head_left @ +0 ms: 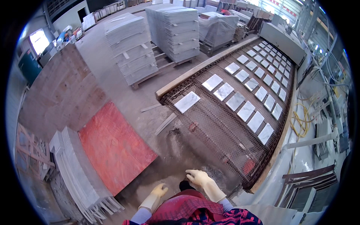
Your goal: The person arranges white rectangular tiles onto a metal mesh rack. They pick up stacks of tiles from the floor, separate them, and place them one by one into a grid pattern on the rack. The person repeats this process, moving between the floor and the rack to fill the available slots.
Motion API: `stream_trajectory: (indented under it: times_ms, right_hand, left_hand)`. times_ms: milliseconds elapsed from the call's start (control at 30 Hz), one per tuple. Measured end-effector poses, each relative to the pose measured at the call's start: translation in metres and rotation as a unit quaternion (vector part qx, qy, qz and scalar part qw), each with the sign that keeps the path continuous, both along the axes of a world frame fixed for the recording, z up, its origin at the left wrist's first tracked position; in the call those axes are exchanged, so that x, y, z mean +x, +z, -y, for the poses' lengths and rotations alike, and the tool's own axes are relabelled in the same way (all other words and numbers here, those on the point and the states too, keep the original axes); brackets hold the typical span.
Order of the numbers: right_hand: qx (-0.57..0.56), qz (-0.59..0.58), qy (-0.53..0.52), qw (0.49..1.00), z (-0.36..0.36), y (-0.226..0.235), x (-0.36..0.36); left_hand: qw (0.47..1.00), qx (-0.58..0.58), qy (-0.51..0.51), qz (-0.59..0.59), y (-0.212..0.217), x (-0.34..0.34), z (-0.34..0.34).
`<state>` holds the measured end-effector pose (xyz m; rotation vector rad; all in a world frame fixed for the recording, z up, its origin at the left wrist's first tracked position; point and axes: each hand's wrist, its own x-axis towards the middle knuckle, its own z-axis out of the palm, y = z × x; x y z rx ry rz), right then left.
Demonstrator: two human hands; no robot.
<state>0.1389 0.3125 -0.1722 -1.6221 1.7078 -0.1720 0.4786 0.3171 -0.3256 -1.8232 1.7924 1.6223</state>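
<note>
Both hands wear cream rubber gloves and hang low in front of my body. My left hand (156, 195) is empty, its fingers loosely curved and a little apart, nearest the red board (112, 144). My right hand (202, 181) is also empty, fingers reaching leftward and apart, close to the near end of the mesh conveyor (221, 133). On the conveyor lie rows of white, grey-veined marble tiles (236, 101). One single tile (187, 102) lies at the left, nearest the side rail. Neither hand touches a tile.
A stack of long pale slabs (77, 168) leans beside the red board at left, with a large brown board (62, 88) behind. Palletised tile stacks (129, 48) stand beyond. Wooden rails (210, 63) edge the conveyor; a yellow hose (301, 120) and pipes lie right.
</note>
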Motion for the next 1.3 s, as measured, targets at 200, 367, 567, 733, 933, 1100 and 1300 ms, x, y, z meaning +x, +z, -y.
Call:
stream_trajectory:
  times_ms: [200, 367, 567, 733, 933, 1100, 1300]
  right_hand:
    - [-0.036, -0.021, 0.075, 0.996, -0.025, 0.039, 0.089]
    - [-0.064, -0.023, 0.161, 0.985, -0.059, 0.045, 0.172]
    - [-0.055, -0.034, 0.298, 0.953, -0.091, 0.038, 0.272]
    - [-0.074, -0.04, 0.399, 0.913, -0.099, 0.043, 0.349]
    - [-0.078, -0.04, 0.521, 0.849, -0.111, 0.031, 0.434]
    - [-0.05, -0.034, 0.609, 0.791, -0.128, 0.043, 0.516]
    - [-0.009, -0.04, 0.657, 0.753, -0.126, 0.021, 0.584]
  left_hand:
    - [0.988, -0.011, 0.156, 0.001, -0.021, 0.09, -0.071]
    - [0.964, -0.04, 0.261, 0.025, -0.028, 0.185, -0.162]
    - [0.895, -0.086, 0.437, -0.013, -0.052, 0.284, -0.336]
    - [0.876, -0.092, 0.468, 0.065, -0.041, 0.307, -0.489]
    - [0.708, 0.036, 0.704, -0.042, -0.005, 0.266, -0.549]
    - [0.677, 0.059, 0.733, -0.028, -0.032, 0.254, -0.559]
    - [0.667, 0.079, 0.74, -0.029, -0.064, 0.283, -0.566]
